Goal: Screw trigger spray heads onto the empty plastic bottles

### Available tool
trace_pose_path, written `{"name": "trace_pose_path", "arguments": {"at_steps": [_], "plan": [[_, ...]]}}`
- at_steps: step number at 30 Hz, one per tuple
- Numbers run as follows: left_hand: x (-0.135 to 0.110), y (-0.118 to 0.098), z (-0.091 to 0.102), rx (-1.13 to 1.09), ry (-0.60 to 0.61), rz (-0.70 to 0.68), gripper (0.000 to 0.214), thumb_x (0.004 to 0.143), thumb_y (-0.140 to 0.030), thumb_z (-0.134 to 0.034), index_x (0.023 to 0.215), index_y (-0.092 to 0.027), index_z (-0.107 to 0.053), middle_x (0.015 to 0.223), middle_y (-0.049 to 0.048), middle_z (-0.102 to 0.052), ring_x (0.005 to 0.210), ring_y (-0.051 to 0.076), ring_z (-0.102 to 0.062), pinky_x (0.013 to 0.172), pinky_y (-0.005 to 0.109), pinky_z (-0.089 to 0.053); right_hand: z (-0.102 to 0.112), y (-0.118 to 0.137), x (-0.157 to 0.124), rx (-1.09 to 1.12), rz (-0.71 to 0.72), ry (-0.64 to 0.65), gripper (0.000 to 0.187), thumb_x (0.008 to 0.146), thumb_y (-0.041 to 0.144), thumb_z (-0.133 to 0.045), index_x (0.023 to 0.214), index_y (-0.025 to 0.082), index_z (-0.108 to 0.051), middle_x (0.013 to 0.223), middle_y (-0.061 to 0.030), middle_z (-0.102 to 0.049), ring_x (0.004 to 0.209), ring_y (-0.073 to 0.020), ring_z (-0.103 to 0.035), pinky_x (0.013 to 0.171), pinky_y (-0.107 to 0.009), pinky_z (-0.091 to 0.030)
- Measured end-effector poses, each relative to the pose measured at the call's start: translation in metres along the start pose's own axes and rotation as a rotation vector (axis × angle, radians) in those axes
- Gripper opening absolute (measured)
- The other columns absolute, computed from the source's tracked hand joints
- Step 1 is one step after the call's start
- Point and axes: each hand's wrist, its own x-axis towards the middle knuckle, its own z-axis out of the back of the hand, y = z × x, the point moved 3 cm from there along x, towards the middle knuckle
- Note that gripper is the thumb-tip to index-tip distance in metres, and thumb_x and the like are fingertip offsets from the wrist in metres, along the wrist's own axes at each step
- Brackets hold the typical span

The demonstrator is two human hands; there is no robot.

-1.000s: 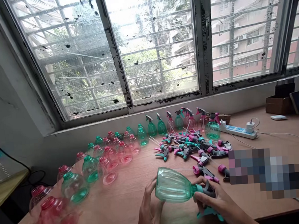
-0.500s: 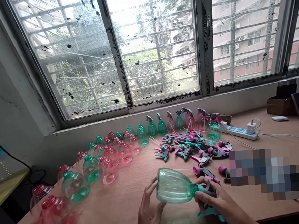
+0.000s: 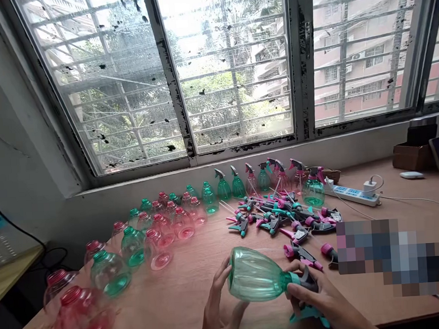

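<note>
A green see-through spray bottle (image 3: 258, 279) lies on its side in my hands, base pointing left. My left hand (image 3: 219, 308) cups its body from below, fingers curled round the base. My right hand (image 3: 317, 297) is wrapped round the grey and teal trigger sprayer head (image 3: 304, 283) fitted at the bottle's neck. A teal trigger lever sticks out under that hand. Both hands are just above the wooden table (image 3: 183, 305) near its front edge.
Several open pink and green bottles (image 3: 135, 244) stand at the left. A heap of loose trigger heads (image 3: 282, 215) lies mid-table, with finished spray bottles (image 3: 265, 179) behind by the window. At the right are a power strip (image 3: 355, 193), cables and a cardboard box (image 3: 412, 155).
The bottle has turned slightly in my hands and its base has tipped a little; both hands stay on it in the same place.
</note>
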Motion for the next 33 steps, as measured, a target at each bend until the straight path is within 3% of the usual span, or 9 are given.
{"name": "trace_pose_path", "arguments": {"at_steps": [3,6,10,13,17,20,27,30,33], "plan": [[-0.002,0.003,0.000,-0.034,0.008,0.083,0.064,0.080,-0.055,-0.078,0.134,-0.027,-0.059,0.149,0.0123,-0.060,0.140,0.038,-0.053,0.122,0.054,-0.035,0.000,-0.005,0.000,-0.049,0.032,-0.007,0.041,0.075,0.049,-0.085,0.099,0.022,-0.066,0.073,0.0033,-0.067,0.060,-0.0158,-0.065,0.057,-0.027,-0.053],[0.000,0.005,0.002,-0.062,0.012,0.156,0.056,0.087,-0.059,-0.068,0.130,-0.024,-0.061,0.145,0.0133,-0.064,0.139,0.038,-0.054,0.122,0.055,-0.034,-0.001,-0.005,-0.001,-0.081,0.060,-0.041,0.043,0.070,0.049,-0.089,0.095,0.021,-0.068,0.079,0.0038,-0.063,0.061,-0.0139,-0.062,0.055,-0.025,-0.052],[0.005,0.000,0.003,-0.019,0.057,0.110,0.051,0.092,-0.052,-0.065,0.138,-0.029,-0.059,0.152,0.0076,-0.058,0.147,0.032,-0.045,0.125,0.048,-0.032,-0.002,0.002,-0.003,-0.076,0.025,-0.006,0.039,0.080,0.050,-0.080,0.101,0.021,-0.065,0.065,0.0035,-0.068,0.059,-0.0179,-0.066,0.060,-0.030,-0.056],[0.004,0.000,0.002,-0.004,0.049,0.091,0.049,0.091,-0.050,-0.067,0.136,-0.031,-0.060,0.150,0.0067,-0.060,0.142,0.032,-0.051,0.122,0.048,-0.036,-0.001,0.004,-0.003,-0.031,0.026,0.009,0.037,0.082,0.050,-0.078,0.099,0.021,-0.063,0.064,0.0025,-0.071,0.057,-0.0179,-0.066,0.058,-0.029,-0.053],[0.001,0.004,0.000,-0.011,0.053,0.135,0.065,0.081,-0.057,-0.076,0.135,-0.025,-0.057,0.138,0.0123,-0.068,0.132,0.037,-0.060,0.121,0.054,-0.035,0.000,0.001,-0.002,-0.062,0.046,-0.029,0.036,0.079,0.046,-0.083,0.098,0.022,-0.066,0.072,0.0035,-0.069,0.060,-0.0168,-0.067,0.060,-0.029,-0.053],[0.001,0.005,0.001,-0.024,0.062,0.147,0.055,0.090,-0.059,-0.064,0.132,-0.024,-0.060,0.136,0.0137,-0.070,0.134,0.037,-0.059,0.119,0.054,-0.038,-0.002,0.001,-0.003,-0.070,0.044,-0.026,0.038,0.075,0.047,-0.086,0.098,0.022,-0.068,0.083,0.0023,-0.068,0.062,-0.0174,-0.068,0.060,-0.030,-0.053],[0.003,0.002,0.000,0.055,0.069,0.045,0.053,0.093,-0.050,-0.065,0.142,-0.032,-0.055,0.151,0.0083,-0.059,0.143,0.033,-0.049,0.121,0.048,-0.037,-0.001,0.009,-0.004,-0.060,0.008,-0.004,0.033,0.085,0.047,-0.077,0.099,0.021,-0.065,0.063,0.0021,-0.071,0.062,-0.0190,-0.067,0.064,-0.031,-0.052],[0.001,0.008,-0.001,0.049,0.072,0.108,0.067,0.083,-0.056,-0.076,0.139,-0.026,-0.056,0.145,0.0132,-0.064,0.139,0.038,-0.054,0.118,0.054,-0.039,-0.001,0.004,-0.003,-0.047,0.035,-0.008,0.035,0.082,0.047,-0.080,0.101,0.021,-0.065,0.067,0.0030,-0.070,0.062,-0.0180,-0.068,0.064,-0.031,-0.054],[0.001,0.012,-0.001,0.018,0.080,0.158,0.057,0.087,-0.058,-0.069,0.131,-0.022,-0.061,0.135,0.0147,-0.071,0.133,0.038,-0.060,0.113,0.053,-0.045,0.000,-0.002,-0.002,-0.052,0.046,-0.058,0.042,0.074,0.049,-0.086,0.101,0.022,-0.068,0.074,0.0032,-0.067,0.065,-0.0195,-0.069,0.064,-0.033,-0.058]]}}
